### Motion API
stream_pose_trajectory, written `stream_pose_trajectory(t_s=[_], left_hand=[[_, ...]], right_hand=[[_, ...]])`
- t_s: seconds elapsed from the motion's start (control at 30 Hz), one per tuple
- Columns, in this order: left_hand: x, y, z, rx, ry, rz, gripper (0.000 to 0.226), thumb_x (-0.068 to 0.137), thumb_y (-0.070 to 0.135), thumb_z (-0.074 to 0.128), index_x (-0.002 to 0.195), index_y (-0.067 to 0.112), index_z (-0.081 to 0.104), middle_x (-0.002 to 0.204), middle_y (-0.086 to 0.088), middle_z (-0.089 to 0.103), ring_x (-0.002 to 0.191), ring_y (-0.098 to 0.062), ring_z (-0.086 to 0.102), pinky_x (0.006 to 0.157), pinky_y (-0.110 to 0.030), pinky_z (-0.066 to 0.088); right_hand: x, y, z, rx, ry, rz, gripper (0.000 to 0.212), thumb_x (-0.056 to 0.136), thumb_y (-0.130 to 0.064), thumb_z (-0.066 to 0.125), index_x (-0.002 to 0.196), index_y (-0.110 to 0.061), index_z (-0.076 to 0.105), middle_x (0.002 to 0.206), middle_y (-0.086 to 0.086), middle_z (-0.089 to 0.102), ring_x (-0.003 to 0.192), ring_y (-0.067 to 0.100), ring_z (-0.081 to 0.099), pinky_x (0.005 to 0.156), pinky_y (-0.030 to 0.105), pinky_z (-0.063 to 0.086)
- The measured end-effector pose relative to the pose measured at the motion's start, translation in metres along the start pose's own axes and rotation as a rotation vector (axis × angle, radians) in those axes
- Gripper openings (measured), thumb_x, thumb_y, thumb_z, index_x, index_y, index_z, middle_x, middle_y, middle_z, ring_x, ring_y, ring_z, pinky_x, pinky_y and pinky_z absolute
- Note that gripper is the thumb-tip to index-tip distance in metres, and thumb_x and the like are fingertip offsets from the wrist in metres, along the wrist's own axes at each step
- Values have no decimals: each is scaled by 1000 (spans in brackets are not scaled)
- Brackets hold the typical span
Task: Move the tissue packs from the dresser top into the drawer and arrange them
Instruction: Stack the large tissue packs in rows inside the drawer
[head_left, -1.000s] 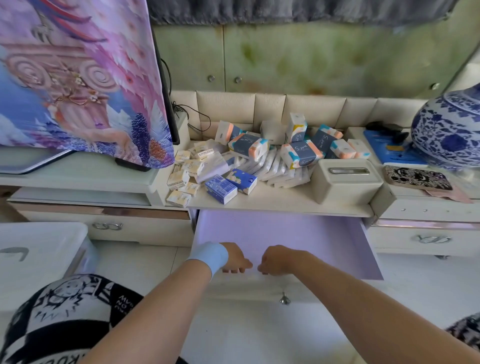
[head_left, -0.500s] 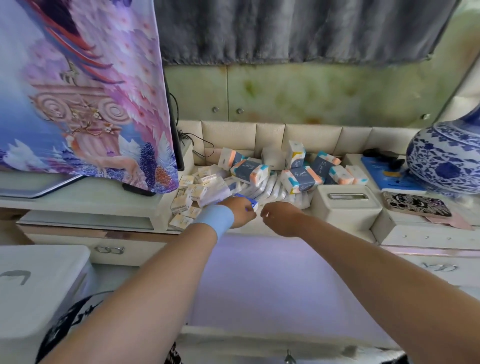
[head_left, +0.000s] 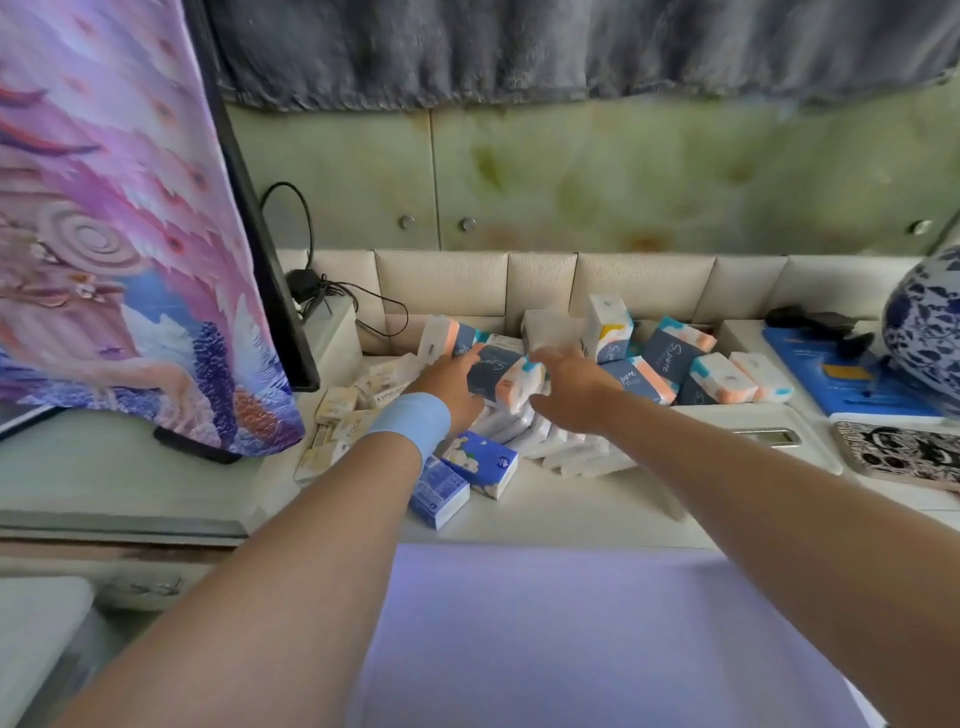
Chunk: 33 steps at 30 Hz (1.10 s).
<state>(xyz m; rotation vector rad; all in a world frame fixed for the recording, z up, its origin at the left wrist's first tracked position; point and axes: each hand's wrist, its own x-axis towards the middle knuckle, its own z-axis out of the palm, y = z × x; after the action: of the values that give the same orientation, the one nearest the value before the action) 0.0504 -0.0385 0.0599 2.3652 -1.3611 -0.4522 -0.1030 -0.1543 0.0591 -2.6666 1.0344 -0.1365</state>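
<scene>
Cream tabletop (head_left: 571, 506) below grey curtain (head_left: 571, 47) | tissue packs (head_left: 566, 452) heaped just behind open drawer (head_left: 571, 634), none in it | left hand (head_left: 449, 384): fingers (head_left: 474, 357) on navy tissue pack (head_left: 498, 375), grip unclear to me; right hand (head_left: 571, 395): fingers spread at its other end | I'd squeeze both ends, lift straight, set into drawer's back corner.

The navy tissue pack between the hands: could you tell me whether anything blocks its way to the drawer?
Two small blue packs lie between the navy tissue pack and the drawer, near the front edge; lifted, it should clear them.
</scene>
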Motion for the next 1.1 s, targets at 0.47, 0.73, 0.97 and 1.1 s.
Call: stream_pose_trajectory(t_s=[0.47,0.73,0.97,1.1], left_hand=[[16,-42,23,25,-130,-89,69,86,24,69,146,28,35,145,-2,44,126,-28,49,99,-36,44],[8,-45,9,-37,39,13,104,81,28,71,150,52,-2,158,4,11,140,-29,33,107,-45,39],[26,-2,22,214,-155,106,82,79,49,69,150,35,31,158,3,18,147,-25,17,118,-44,23],[39,27,21,316,-54,-9,64,87,57,55,144,30,43,153,-4,32,139,-30,32,109,-44,32]], right_hand=[[36,-9,42,-24,14,61,58,79,-65,56,120,-29,37,120,8,51,109,28,53,96,45,43],[30,-29,35,184,86,115,59,76,-70,58,116,-31,40,118,5,50,104,25,52,87,39,45],[21,-4,19,172,-12,49,51,86,-28,63,133,-30,44,129,5,54,111,27,56,88,36,48],[15,36,-10,-103,164,124,20,92,-18,51,105,-22,65,105,6,65,91,27,62,77,35,54]])
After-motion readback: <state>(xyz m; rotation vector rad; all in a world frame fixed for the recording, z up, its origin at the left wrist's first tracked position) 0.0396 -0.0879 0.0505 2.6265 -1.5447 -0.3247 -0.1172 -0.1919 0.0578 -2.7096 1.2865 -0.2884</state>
